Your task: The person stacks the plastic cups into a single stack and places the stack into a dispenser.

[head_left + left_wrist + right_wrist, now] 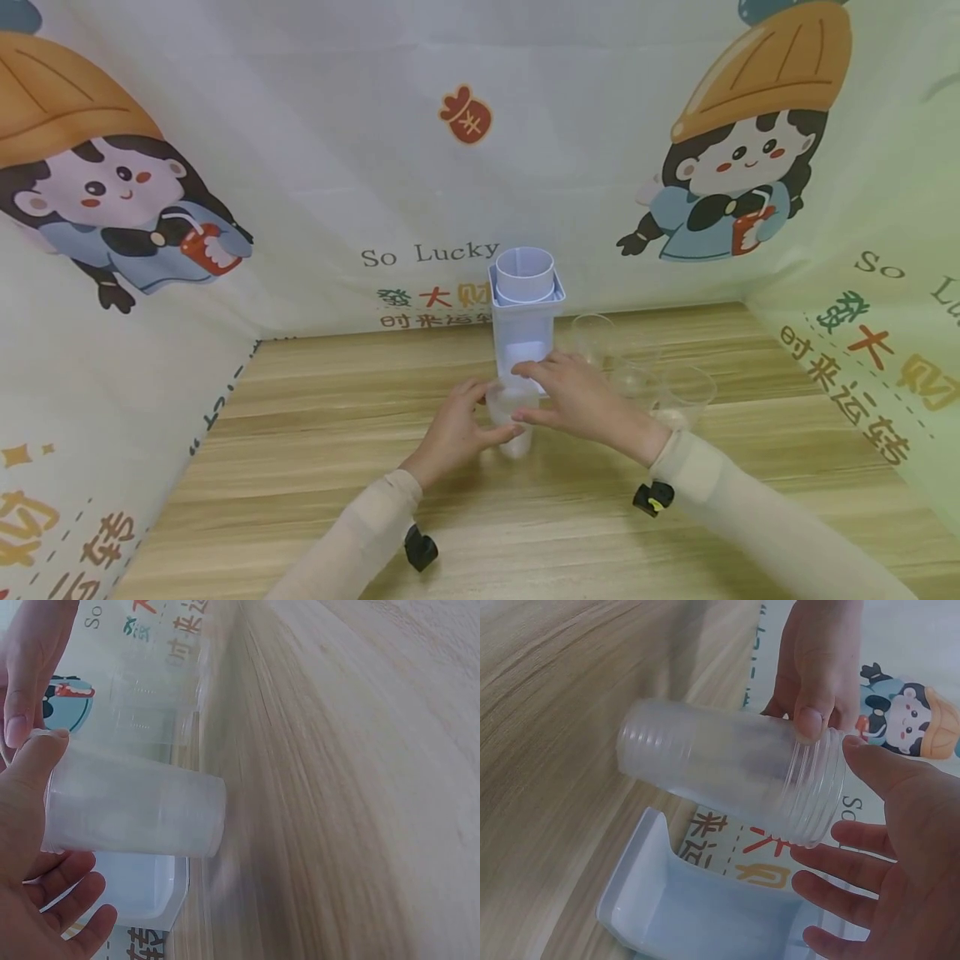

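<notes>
A stack of clear plastic cups [727, 765] stands roughly upright, rims up, its base close to the wooden table. My left hand [457, 429] grips the stack near the rims, thumb on the near side. From the other side, my right hand [581, 404] holds the top rim between its thumb and fingertips, the other fingers spread. Directly behind the stack rises a white cup dispenser [522, 325] with a round tube on top. Its open front [705, 907] faces the stack in the right wrist view. Whether the base touches the table cannot be told.
Several clear plastic cups [688, 385] stand on the table to the right, just past my right wrist. Behind the wooden table [330, 433] hangs a printed white cloth [330, 125], which also closes off both sides.
</notes>
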`<action>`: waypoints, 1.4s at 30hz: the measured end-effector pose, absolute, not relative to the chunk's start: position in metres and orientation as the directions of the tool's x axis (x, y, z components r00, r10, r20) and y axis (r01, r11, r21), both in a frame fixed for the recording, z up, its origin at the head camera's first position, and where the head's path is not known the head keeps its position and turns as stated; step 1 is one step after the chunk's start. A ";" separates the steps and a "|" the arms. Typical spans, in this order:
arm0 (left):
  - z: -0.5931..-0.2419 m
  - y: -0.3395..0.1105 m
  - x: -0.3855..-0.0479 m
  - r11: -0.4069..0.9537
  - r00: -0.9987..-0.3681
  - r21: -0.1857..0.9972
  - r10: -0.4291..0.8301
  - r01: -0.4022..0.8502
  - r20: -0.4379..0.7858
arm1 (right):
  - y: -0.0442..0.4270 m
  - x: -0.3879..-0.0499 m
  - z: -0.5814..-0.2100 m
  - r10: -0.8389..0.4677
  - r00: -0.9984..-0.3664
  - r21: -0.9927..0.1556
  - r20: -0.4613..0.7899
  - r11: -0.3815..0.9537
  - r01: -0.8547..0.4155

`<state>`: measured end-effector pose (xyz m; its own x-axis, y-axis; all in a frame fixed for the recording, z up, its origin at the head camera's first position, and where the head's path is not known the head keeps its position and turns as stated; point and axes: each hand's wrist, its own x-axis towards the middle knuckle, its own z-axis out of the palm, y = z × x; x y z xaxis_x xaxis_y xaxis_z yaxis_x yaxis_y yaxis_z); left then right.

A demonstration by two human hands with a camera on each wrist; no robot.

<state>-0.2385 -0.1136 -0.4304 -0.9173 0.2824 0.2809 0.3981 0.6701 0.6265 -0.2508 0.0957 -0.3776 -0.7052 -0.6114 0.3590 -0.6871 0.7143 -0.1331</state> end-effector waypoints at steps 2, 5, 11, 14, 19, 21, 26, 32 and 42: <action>-0.431 -0.113 -0.238 0.669 -0.921 0.633 0.280 0.390 0.272 | 0.096 -0.251 -0.378 -0.608 -0.707 -0.138 0.361 0.715 -0.685; -0.431 -0.112 -0.238 0.667 -0.924 0.640 0.277 0.381 0.262 | 0.096 -0.250 -0.379 -0.605 -0.710 -0.145 0.360 0.716 -0.683; -0.430 -0.111 -0.240 0.657 -0.916 0.637 0.288 0.402 0.280 | 0.097 -0.251 -0.380 -0.599 -0.720 -0.164 0.350 0.718 -0.677; -0.428 -0.111 -0.241 0.667 -0.910 0.619 0.293 0.415 0.294 | 0.098 -0.251 -0.380 -0.596 -0.723 -0.167 0.350 0.720 -0.674; -0.427 -0.110 -0.242 0.683 -0.905 0.595 0.290 0.424 0.311 | 0.102 -0.252 -0.381 -0.590 -0.734 -0.185 0.337 0.722 -0.666; -0.427 -0.110 -0.242 0.685 -0.904 0.591 0.291 0.426 0.315 | 0.105 -0.252 -0.382 -0.582 -0.743 -0.194 0.331 0.729 -0.657; -0.427 -0.110 -0.242 0.681 -0.903 0.594 0.288 0.427 0.319 | 0.117 -0.252 -0.381 -0.559 -0.759 -0.200 0.333 0.745 -0.636; -0.428 -0.110 -0.242 0.671 -0.901 0.604 0.283 0.431 0.329 | 0.138 -0.253 -0.383 -0.518 -0.788 -0.249 0.332 0.758 -0.603; -0.428 -0.110 -0.242 0.673 -0.907 0.610 0.273 0.419 0.321 | 0.179 -0.251 -0.382 -0.420 -0.859 -0.253 0.293 0.832 -0.493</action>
<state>-0.2424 -0.1100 -0.4284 -0.9068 0.2733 0.3210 0.4187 0.6730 0.6097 -0.2508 0.1792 -0.3819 -0.8590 -0.4196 0.2934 -0.4930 0.8323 -0.2533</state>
